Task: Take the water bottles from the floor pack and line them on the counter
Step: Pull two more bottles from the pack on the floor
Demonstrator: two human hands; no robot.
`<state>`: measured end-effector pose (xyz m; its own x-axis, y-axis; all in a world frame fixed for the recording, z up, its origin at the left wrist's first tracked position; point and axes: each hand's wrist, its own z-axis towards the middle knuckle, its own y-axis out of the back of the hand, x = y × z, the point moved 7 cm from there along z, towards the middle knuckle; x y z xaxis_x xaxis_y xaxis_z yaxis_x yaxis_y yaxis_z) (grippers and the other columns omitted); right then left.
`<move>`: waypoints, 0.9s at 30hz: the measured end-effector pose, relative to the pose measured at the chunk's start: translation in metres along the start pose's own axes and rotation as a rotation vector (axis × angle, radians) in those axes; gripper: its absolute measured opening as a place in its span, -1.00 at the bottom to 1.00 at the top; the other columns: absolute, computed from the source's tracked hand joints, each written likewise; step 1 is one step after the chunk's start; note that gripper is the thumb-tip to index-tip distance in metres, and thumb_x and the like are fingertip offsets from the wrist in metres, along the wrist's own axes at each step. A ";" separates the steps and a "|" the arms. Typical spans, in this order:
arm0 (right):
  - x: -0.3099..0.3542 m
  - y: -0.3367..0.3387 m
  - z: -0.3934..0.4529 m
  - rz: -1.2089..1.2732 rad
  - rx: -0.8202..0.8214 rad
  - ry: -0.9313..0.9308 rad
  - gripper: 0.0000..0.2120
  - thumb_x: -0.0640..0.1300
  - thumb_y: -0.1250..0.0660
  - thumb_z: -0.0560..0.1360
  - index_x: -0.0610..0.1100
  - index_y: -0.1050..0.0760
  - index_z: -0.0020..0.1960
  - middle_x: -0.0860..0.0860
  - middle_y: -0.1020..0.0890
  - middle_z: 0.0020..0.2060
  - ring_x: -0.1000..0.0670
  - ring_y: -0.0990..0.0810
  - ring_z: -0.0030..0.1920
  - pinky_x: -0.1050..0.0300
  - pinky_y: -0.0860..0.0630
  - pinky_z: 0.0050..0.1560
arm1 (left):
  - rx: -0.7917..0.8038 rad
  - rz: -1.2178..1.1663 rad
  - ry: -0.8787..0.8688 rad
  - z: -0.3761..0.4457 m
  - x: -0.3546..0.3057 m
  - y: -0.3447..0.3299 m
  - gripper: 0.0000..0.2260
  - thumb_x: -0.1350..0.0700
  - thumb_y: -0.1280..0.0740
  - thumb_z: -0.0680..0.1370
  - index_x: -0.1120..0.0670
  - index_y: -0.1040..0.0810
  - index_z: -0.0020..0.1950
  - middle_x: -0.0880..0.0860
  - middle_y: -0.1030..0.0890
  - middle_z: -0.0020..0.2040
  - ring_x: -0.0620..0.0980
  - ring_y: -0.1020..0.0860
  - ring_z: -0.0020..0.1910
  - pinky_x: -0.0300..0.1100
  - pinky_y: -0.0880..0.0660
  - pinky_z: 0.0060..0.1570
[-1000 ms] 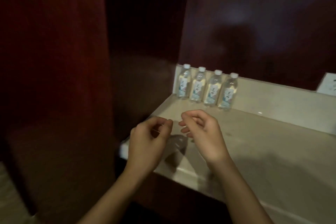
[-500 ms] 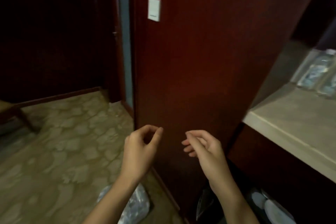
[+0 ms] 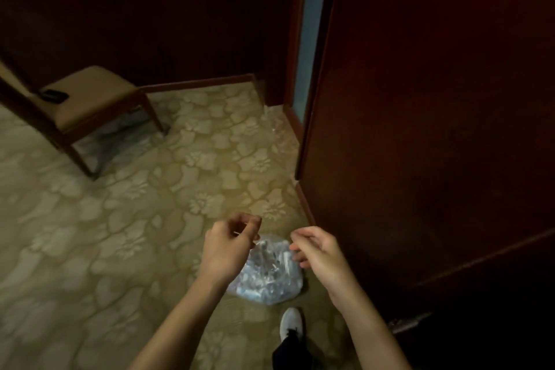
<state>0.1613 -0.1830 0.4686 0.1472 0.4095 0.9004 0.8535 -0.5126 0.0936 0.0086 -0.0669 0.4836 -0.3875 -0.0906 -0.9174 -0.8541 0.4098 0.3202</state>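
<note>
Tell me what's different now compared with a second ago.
The view has swung from the counter with its four lined-up bottles down to the carpet, where the plastic-wrapped bottle pack now lies below the hands. Left hand and right hand remain empty, fingers loosely curled.

Both forearms reach forward, left hand (image 3: 226, 246) and right hand (image 3: 318, 252) empty, fingers loosely curled

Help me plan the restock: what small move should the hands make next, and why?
Probably lower both hands to the plastic-wrapped bottle pack on the carpet. The left hand and right hand hover above it with loosely curled fingers, holding nothing, so a bottle must be gripped first.
</note>
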 end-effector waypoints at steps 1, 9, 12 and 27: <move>-0.006 -0.001 0.016 -0.001 0.012 -0.022 -0.90 -0.17 -0.32 0.59 -0.19 -0.55 0.04 -0.05 -0.63 -0.24 0.12 -0.56 -0.33 0.39 -0.46 -0.35 | 0.001 0.004 0.040 0.010 0.008 -0.005 -0.85 0.02 -0.39 0.58 0.01 -0.68 -0.13 0.01 -0.68 -0.35 -0.08 -0.63 -0.36 -0.06 -0.57 -0.15; -0.080 0.009 0.124 -0.054 0.042 -0.215 -0.90 -0.08 -0.34 0.57 -0.10 -0.54 -0.08 -0.02 -0.64 -0.28 0.09 -0.59 -0.32 0.22 -0.48 -0.25 | 0.022 0.020 0.275 0.077 0.068 -0.052 -0.87 0.06 -0.36 0.61 0.07 -0.66 -0.04 0.03 -0.68 -0.27 -0.09 -0.62 -0.35 -0.17 -0.49 -0.23; -0.120 0.007 0.160 -0.068 0.030 -0.285 -0.88 -0.07 -0.34 0.57 -0.12 -0.53 -0.08 0.01 -0.63 -0.30 0.09 -0.57 -0.35 0.20 -0.48 -0.24 | 0.028 0.034 0.343 0.098 0.108 -0.066 -0.87 0.06 -0.36 0.61 0.08 -0.66 -0.03 0.04 -0.69 -0.24 -0.12 -0.61 -0.37 -0.18 -0.48 -0.23; -0.388 -0.088 0.328 -0.251 0.077 -0.560 -0.86 -0.03 -0.33 0.51 -0.02 -0.48 -0.20 -0.03 -0.64 -0.28 -0.08 -0.63 -0.20 -0.04 -0.58 -0.04 | 0.078 0.054 0.617 0.198 0.375 -0.119 -0.88 0.00 -0.39 0.59 -0.06 -0.66 -0.13 -0.01 -0.71 -0.26 -0.04 -0.64 -0.23 -0.05 -0.56 -0.07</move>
<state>0.1926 -0.0494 -0.0280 0.1592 0.8553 0.4931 0.9266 -0.3017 0.2242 0.0337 0.0301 0.0543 -0.5782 -0.5658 -0.5879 -0.8090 0.4912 0.3229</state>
